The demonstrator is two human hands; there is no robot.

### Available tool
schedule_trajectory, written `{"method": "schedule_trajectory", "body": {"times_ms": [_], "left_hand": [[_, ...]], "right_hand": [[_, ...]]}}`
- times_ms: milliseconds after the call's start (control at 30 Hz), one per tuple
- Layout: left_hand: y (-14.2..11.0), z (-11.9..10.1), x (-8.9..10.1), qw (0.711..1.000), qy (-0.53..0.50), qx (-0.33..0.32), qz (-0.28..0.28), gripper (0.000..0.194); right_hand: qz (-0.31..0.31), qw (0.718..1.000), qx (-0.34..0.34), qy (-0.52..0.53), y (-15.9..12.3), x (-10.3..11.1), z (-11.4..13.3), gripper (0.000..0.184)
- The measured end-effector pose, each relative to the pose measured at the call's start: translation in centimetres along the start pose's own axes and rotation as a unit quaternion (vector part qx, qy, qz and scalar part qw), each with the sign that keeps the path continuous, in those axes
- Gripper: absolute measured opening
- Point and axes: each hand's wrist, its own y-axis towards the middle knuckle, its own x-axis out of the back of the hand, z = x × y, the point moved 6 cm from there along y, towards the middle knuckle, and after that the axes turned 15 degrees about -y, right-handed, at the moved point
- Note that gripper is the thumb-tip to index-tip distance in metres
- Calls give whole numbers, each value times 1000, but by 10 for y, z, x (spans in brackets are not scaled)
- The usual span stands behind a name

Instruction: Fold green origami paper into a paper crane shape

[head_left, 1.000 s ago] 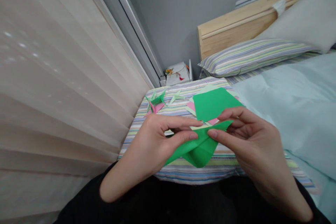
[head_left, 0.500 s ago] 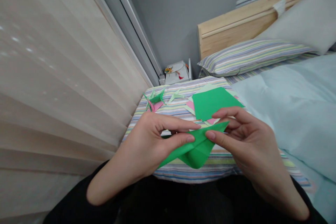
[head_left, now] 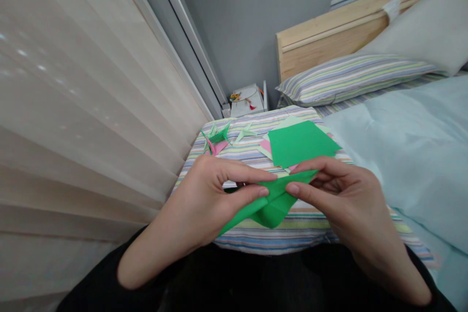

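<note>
**Item 1:** folded green origami paper (head_left: 272, 204), held in the air above the striped bed sheet (head_left: 263, 239). Its long axis runs diagonally, with one pointed tip low toward the person's left and the other raised toward the right, aimed at the far side of the bed. A pouched fold hangs at its lower middle.

**Item 2:** left hand (head_left: 210, 192), closed narrowly on the paper's left portion, thumb on top and fingers curled behind.

**Item 3:** right hand (head_left: 341, 195), pinching the raised right flap narrowly between thumb and fingers.

**Beyond Item 1, on the sheet:** a flat green square of paper (head_left: 300, 144), overlapping pink paper (head_left: 265, 146) and pale green paper (head_left: 290, 122); further left, a green folded paper crane (head_left: 219, 135), a pale green folded figure (head_left: 245, 132) and a pink paper piece (head_left: 216, 146).

**Further beyond:** a small white packet (head_left: 246, 101) with a red tassel (head_left: 250, 107), a striped pillow (head_left: 347, 75), a grey pillow (head_left: 413, 24) and a pine headboard (head_left: 329, 41).

**To the right:** a pale blue duvet (head_left: 413, 156).

**To the left:** a beige pleated blind (head_left: 73, 107).
</note>
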Motion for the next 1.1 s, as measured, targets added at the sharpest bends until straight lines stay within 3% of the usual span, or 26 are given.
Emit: {"method": "schedule_trajectory", "body": {"times_ms": [167, 333, 433, 933, 1100], "left_hand": [[0, 4, 1, 1000, -16, 21, 9, 22], [0, 6, 4, 998, -3, 39, 38, 21], [-1, 6, 4, 996, 3, 49, 68, 21], [-4, 16, 3, 993, 22, 97, 63, 20], [-5, 16, 3, 994, 29, 88, 52, 23]], "right_hand": [[35, 999, 21, 3, 2, 0, 0, 18], [-5, 994, 98, -38, 0, 8, 8, 15], [14, 990, 121, -66, 0, 8, 10, 11], [29, 993, 74, -92, 1, 5, 7, 17], [-4, 997, 60, -42, 1, 5, 4, 21]]}}
